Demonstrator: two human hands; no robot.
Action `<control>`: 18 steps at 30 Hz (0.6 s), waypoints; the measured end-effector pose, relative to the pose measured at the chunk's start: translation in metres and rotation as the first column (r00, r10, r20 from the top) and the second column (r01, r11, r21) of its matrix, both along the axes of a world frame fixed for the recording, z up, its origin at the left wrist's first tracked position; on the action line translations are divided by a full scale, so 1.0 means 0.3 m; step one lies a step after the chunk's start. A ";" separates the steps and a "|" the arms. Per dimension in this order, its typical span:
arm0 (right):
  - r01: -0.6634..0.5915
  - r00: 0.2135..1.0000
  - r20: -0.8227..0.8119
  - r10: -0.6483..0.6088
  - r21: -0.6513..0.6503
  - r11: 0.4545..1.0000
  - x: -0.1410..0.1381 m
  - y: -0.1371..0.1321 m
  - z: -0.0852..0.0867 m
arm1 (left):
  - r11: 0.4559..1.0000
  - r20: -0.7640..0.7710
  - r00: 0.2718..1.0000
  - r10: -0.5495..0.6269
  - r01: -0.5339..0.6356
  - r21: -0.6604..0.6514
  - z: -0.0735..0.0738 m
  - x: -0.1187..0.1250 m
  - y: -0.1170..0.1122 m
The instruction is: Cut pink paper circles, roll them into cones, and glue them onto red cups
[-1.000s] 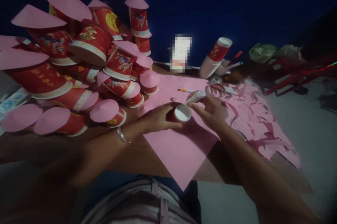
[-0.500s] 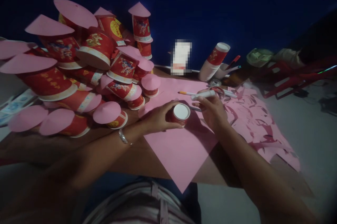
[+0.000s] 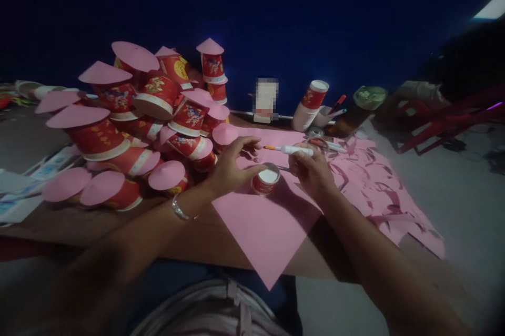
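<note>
A small red paper cup (image 3: 265, 184) stands with its white round end up on a sheet of pink paper (image 3: 264, 236). My left hand (image 3: 232, 165), with a silver bracelet at the wrist, is open just behind and left of the cup. Its fingers are spread and its thumb reaches to the cup's upper edge; whether it touches, I cannot tell. My right hand (image 3: 311, 168) is closed around a slim white tube (image 3: 298, 151) to the right of the cup. An orange-ended white pen (image 3: 271, 148) shows just left of the tube.
Many red cups with pink paper cone hats (image 3: 168, 174) are piled at the left. Cut pink paper scraps (image 3: 379, 189) cover the right. Behind are a leaning stack of cups (image 3: 310, 104), a roll of tape (image 3: 315, 133), a bottle (image 3: 357, 110) and a blurred-out upright object (image 3: 265, 100).
My left hand has let go of the cup and lifted away from it with fingers spread. My right hand still holds the white tube, now a little lower. The camera view has shifted.
</note>
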State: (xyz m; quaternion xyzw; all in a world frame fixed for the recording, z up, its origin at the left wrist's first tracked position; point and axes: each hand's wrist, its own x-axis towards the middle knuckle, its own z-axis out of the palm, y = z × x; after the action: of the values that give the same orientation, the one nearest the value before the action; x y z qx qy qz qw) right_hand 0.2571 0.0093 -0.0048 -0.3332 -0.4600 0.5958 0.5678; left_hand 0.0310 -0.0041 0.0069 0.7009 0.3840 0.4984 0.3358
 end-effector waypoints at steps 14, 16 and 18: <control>0.013 1.000 0.017 -0.014 0.069 0.998 0.010 -0.027 0.048 | 0.926 -0.331 0.942 -0.051 0.169 0.338 0.162 0.108 0.066; 0.031 1.000 0.003 -0.031 0.060 0.998 0.009 -0.025 0.048 | 0.928 -0.336 0.941 -0.037 0.157 0.337 0.167 0.101 0.060; 0.057 0.998 0.003 -0.057 0.065 0.996 0.006 -0.024 0.042 | 0.941 -0.338 0.941 -0.029 0.140 0.310 0.170 0.093 0.055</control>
State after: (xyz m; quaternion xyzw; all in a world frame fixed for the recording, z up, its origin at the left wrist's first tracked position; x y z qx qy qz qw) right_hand 0.2590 0.0020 0.0079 -0.3289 -0.4708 0.5634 0.5939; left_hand 0.0588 0.0123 0.0580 0.8362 0.3151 0.4168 0.1667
